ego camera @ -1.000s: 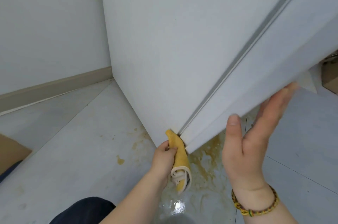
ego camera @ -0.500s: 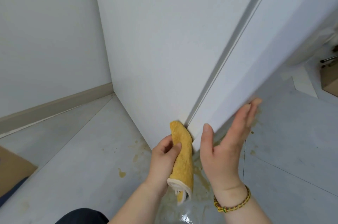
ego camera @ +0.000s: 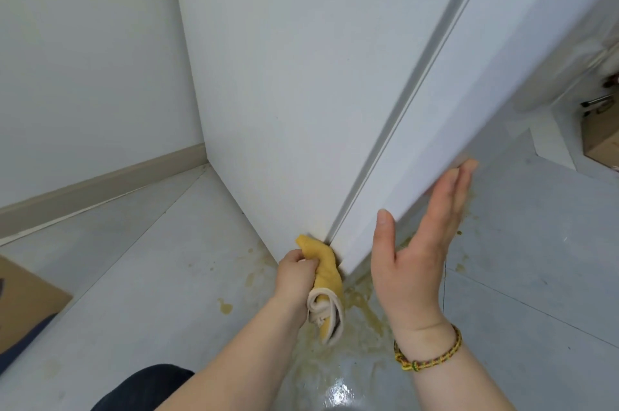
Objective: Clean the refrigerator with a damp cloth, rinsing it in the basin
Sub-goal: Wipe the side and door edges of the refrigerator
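The white refrigerator [ego camera: 284, 92] rises in front of me, its door [ego camera: 485, 82] swung partly out to the right. My left hand [ego camera: 294, 276] grips a rolled yellow cloth [ego camera: 326, 271] and holds its tip against the bottom corner where the door meets the cabinet side. My right hand [ego camera: 418, 249] is flat, fingers straight, with its fingertips at the lower edge of the door. A braided bracelet [ego camera: 432, 355] sits on that wrist. The basin is out of view.
Yellow-brown liquid stains [ego camera: 365, 310] spread over the wet grey floor below the door corner. A cardboard box [ego camera: 23, 303] lies at the left edge, another box [ego camera: 603, 139] at the far right. A white wall with a beige skirting [ego camera: 100, 182] stands on the left.
My view drifted up, then back down. The cloth's tip went up the corner seam and came back low. My right hand moved in toward the door's lower edge.
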The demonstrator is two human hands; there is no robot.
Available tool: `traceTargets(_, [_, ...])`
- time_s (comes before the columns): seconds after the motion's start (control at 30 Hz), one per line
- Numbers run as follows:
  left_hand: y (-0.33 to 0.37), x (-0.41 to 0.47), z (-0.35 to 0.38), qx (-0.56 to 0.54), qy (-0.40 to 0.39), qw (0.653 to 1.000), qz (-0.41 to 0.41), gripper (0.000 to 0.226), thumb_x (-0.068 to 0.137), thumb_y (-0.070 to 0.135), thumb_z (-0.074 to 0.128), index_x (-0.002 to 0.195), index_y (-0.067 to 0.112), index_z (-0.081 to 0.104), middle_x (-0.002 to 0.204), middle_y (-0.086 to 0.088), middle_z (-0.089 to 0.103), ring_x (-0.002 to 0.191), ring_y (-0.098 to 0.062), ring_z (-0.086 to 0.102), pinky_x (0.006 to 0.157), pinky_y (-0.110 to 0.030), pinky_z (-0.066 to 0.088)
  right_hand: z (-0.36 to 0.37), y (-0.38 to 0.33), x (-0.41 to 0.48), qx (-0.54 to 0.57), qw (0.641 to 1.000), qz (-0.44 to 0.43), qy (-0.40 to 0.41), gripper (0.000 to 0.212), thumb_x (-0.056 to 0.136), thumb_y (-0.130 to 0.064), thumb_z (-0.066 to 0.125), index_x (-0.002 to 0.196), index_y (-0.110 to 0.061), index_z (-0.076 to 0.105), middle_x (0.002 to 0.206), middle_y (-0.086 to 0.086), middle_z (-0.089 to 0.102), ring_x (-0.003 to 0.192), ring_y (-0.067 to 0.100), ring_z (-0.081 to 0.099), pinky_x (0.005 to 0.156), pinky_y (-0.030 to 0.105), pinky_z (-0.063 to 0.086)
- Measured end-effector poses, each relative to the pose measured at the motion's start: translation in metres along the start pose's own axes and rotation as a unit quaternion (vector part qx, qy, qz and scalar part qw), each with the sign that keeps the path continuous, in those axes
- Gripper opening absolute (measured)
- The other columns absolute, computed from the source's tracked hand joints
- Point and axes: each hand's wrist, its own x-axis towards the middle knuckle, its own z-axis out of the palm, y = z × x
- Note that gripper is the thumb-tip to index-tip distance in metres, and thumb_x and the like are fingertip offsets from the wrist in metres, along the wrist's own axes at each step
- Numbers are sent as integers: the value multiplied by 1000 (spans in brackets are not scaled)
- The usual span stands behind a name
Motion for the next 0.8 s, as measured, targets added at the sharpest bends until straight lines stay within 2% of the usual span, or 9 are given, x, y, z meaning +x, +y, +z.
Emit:
traceTargets(0.07, [18, -21, -2, -12, -49, 998, 46, 20, 90, 0, 45, 77, 13, 54, 68, -8, 57, 58, -18, 55, 56, -24, 44, 1, -7, -2, 7, 1000, 24, 13, 64, 93, -22, 39, 144, -34, 3, 153, -8, 3, 141, 1, -4, 115, 18, 6])
traceTargets(0.13, [38, -41, -7, -55, -104, 990, 72, 18, 90, 2, 47, 82, 13, 58, 65, -6, 62, 52, -15, 58, 51, -21, 48, 1, -12, -4, 22, 998, 51, 24, 61, 88, -16, 40, 140, -26, 9, 151, -18, 3, 140, -1, -1, 114, 17, 7])
traceTargets(0.27, [68, -72, -22, -207, -176, 960, 65, 35, 89, -2, 40, 73, 9, 69, 52, -10, 63, 40, -18, 58, 41, -23, 50, -7, -23, -18, 55, 990, 113, 62, 55, 88, -30, 42, 137, -32, 17, 146, -36, 5, 139, -1, 11, 114, 19, 14])
traceTargets(0.37, [92, -86, -37, -239, -174, 950, 102, 52, 89, -4, 33, 60, 13, 72, 50, -10, 63, 39, -20, 60, 39, -26, 51, -6, -46, -20, 134, 970, 169, 117, 57, 80, -27, 44, 126, -57, 32, 136, -40, 25, 128, 10, 36, 106, 23, 32])
traceTargets(0.47, [115, -98, -58, -225, -131, 949, 176, 44, 90, -3, 35, 69, 15, 69, 48, -2, 62, 37, -11, 57, 38, -15, 45, 4, -77, -6, 203, 945, 214, 141, 47, 75, -31, 46, 110, -63, 46, 128, -39, 36, 106, -11, 48, 92, 9, 39])
traceTargets(0.53, [126, -108, -66, -229, -128, 943, 204, 28, 88, 1, 40, 81, 13, 64, 49, 0, 60, 37, -9, 54, 40, -12, 43, 7, -90, 1, 250, 914, 265, 178, 42, 70, -35, 47, 102, -63, 52, 125, -33, 43, 108, -8, 49, 94, 15, 41])
traceTargets(0.6, [134, -118, -71, -228, -116, 937, 237, 26, 87, 2, 43, 81, 14, 65, 49, 0, 59, 37, -9, 53, 40, -12, 43, 8, -103, 2, 280, 892, 298, 195, 42, 65, -38, 49, 100, -61, 53, 124, -30, 48, 114, 7, 49, 99, 29, 38])
traceTargets(0.7, [146, -122, -78, -206, -93, 938, 263, 25, 86, 3, 45, 81, 15, 66, 55, -1, 61, 42, -10, 55, 44, -14, 45, 13, -127, -6, 297, 901, 288, 130, 47, 63, -36, 50, 104, -58, 54, 122, -31, 52, 111, -5, 49, 94, 15, 38])
traceTargets(0.8, [166, -140, -88, -194, -84, 947, 244, 24, 89, 4, 43, 88, 15, 64, 57, -2, 64, 46, -13, 59, 50, -23, 50, 1, -149, 17, 345, 856, 385, -17, 46, 58, -48, 51, 101, -64, 51, 124, -19, 51, 108, -12, 50, 87, 2, 39])
